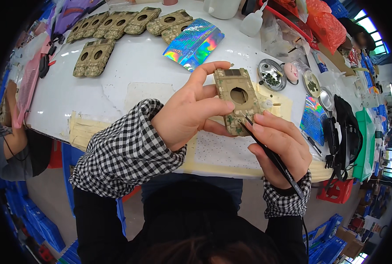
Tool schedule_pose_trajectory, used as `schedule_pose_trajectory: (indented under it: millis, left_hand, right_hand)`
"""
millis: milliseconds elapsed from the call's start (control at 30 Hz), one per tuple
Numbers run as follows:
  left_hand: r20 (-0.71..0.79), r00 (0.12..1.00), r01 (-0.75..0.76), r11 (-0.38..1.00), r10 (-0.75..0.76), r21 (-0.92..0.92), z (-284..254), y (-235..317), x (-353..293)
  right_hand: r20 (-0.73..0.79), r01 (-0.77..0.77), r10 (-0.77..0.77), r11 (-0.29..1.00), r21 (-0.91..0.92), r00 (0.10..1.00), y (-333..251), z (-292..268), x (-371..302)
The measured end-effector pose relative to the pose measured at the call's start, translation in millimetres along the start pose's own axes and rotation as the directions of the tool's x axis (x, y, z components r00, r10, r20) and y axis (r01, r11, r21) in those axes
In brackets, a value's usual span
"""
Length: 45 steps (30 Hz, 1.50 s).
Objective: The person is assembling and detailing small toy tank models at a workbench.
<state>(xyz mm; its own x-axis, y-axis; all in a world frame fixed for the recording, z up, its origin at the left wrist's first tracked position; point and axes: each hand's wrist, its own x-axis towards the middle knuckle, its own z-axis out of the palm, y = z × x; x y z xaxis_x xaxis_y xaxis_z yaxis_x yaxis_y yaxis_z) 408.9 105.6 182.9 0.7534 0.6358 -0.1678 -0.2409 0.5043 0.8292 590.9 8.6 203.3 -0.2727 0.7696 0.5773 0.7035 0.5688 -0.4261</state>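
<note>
Over the near edge of the white surface (143,66), a camouflage model tank hull (232,79) sits between two hands.

From here I see the left hand (183,105) with its fingers clamped on the hull, thumb beside the round opening, forefinger crooked around the far end. The right hand (284,145) has its fingers closed on black tweezers (273,157), whose tips lie at the hull's near end; I cannot tell whether they grip anything. Just right of the hull's far end is a round metal dish (259,72) holding dark green pieces (271,80). Beyond the left hand lies a holographic pouch (194,44), partly covering one of the matching hulls (134,27) lined up along the far side.
</note>
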Motion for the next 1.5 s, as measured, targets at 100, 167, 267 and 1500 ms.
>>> schedule_pose_trajectory:
  millis: [100,167,267,1500]
  left_hand:
    - [-0.004,1.0,-0.005,1.0,0.005,0.003,-1,-1,1]
    - [-0.005,1.0,-0.002,1.0,0.002,0.008,-1,-1,1]
    - [0.0,1.0,0.003,1.0,-0.003,0.001,-1,0,1]
    - [0.007,0.998,0.061,0.987,-0.06,-0.148,-8,-1,3]
  right_hand:
    - [0.005,-0.001,0.001,1.0,-0.003,1.0,0,-1,1]
    - [0.002,-0.006,0.006,1.0,-0.002,1.0,-1,0,1]
    - [-0.002,-0.009,0.009,1.0,0.002,1.0,0,0,0]
    - [-0.245,-0.234,0.146,0.892,-0.386,0.959,37,-7,-6]
